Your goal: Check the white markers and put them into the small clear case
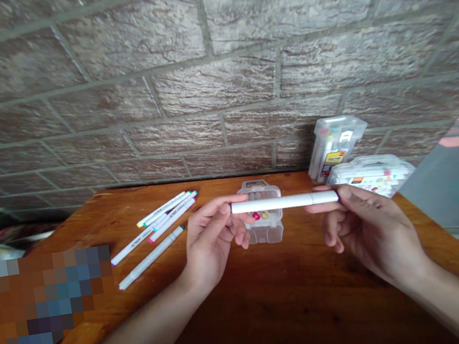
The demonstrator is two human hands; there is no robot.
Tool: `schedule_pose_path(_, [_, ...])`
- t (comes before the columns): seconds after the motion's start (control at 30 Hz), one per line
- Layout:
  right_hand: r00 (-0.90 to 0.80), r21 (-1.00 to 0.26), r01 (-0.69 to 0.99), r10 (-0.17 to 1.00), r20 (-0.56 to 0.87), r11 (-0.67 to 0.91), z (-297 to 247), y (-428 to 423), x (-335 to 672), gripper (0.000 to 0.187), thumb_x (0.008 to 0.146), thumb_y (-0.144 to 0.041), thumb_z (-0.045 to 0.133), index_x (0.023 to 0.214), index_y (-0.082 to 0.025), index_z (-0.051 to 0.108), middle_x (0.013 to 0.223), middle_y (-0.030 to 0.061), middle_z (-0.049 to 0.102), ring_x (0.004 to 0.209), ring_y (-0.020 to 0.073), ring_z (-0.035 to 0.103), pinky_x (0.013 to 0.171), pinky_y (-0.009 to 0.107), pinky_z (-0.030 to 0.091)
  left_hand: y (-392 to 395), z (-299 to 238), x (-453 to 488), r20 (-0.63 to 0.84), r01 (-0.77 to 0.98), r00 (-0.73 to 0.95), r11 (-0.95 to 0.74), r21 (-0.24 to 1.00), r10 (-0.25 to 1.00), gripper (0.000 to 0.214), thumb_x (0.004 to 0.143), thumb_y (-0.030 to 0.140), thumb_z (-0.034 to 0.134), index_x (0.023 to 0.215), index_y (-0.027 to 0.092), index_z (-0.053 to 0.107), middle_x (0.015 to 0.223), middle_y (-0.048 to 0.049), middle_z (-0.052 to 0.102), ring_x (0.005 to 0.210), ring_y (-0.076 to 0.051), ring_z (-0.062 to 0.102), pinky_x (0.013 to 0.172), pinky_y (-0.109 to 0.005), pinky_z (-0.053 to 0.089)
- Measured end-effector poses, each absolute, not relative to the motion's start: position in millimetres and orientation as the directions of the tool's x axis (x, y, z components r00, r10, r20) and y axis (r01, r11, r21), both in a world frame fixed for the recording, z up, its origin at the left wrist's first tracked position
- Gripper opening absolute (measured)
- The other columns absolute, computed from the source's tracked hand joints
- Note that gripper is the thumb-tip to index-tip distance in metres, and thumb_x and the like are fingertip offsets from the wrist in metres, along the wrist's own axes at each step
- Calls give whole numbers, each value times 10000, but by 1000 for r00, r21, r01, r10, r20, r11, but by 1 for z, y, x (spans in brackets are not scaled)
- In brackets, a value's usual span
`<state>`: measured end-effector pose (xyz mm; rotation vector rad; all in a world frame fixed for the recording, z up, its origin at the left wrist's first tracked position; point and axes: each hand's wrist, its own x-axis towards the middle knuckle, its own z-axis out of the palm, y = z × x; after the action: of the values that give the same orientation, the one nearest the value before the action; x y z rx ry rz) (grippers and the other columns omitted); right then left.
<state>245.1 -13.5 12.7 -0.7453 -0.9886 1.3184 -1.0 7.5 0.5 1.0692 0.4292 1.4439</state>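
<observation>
A white marker is held level above the table, one end in each hand. My left hand pinches its left end between thumb and fingers. At the other end, my right hand grips the marker near its dark tip, the thumb against the end. Behind the marker, partly hidden by it, a small clear plastic case lies on the table with a red and a yellowish piece showing inside. Left of my left hand lie several white markers with coloured ends, and one greyish marker rests apart from them.
The wooden table stands against a brick-patterned wall. At the back right, a tall clear marker case stands upright beside a wider clear case. A pixelated patch covers the left side.
</observation>
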Motion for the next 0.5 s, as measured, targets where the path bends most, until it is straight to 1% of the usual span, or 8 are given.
schedule_pose_path(0.2, [-44, -886, -443, 984, 173, 136, 10, -12, 246, 213, 933, -384, 801, 1009, -188, 834, 933, 113, 863, 449, 157, 677, 362, 223, 552, 9, -1, 0, 355, -574, 156, -208, 792, 922, 219, 980, 276, 705, 1088, 131, 829, 782, -102, 799, 519, -103, 569, 500, -233, 534])
schedule_pose_path(0.37, [-56, -893, -421, 978, 200, 159, 5, -12, 250, 212, 996, -376, 730, 1068, -201, 825, 992, 116, 862, 471, 148, 683, 379, 220, 556, 8, -2, 0, 376, -550, 141, -243, 799, 916, 215, 984, 266, 701, 1095, 132, 829, 796, -99, 800, 527, -101, 574, 507, -234, 538])
schedule_pose_path(0.5, [-50, -900, -396, 974, 220, 183, 5, -13, 249, 218, 1005, -388, 722, 1076, -209, 824, 996, 115, 862, 474, 144, 691, 381, 211, 554, 8, -3, -1, 384, -534, 139, -257, 806, 913, 218, 985, 262, 703, 1123, 147, 827, 825, -101, 808, 529, -97, 572, 508, -232, 539])
